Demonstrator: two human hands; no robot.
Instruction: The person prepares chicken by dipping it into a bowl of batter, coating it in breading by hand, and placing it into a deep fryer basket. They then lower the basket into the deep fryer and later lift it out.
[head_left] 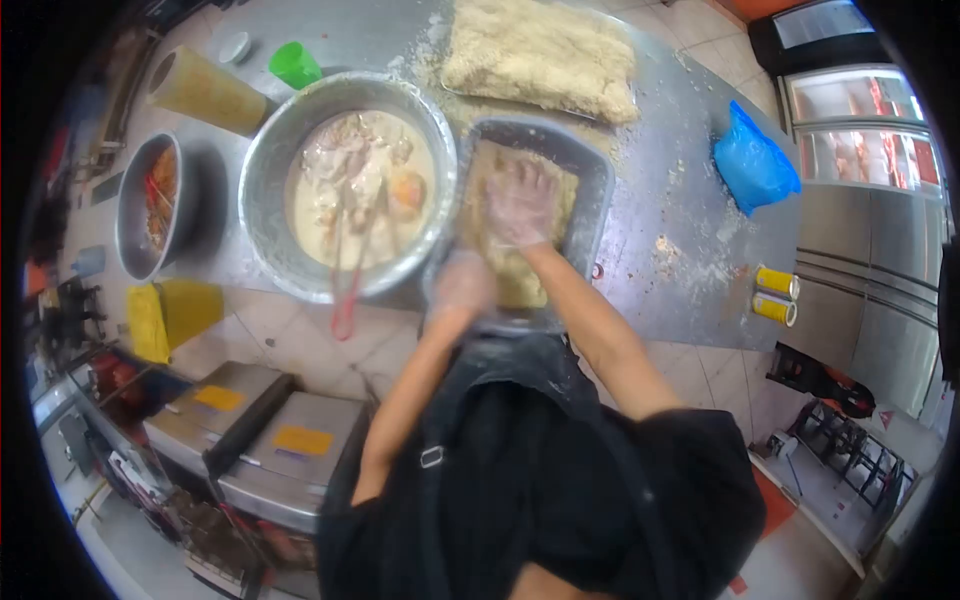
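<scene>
My right hand (522,205), in a clear glove, lies spread on the pale crumbly coating inside a grey rectangular tub (595,185). Blurred by motion, my left hand (465,285) is at the tub's near left side, and its fingers cannot be made out. Just left of the tub stands a large metal bowl (250,180) of creamy liquid with pieces in it. Red-handled tongs (345,312) lean over the bowl's near rim. Beyond the tub, a tray is heaped with pale crumbs (540,60).
At the left are a smaller metal bowl (130,225) of reddish food, a tan cylinder (205,90) and a green cup (294,64). To the right lie a blue bag (755,160) and yellow cans (775,295) at the metal table's (670,290) edge.
</scene>
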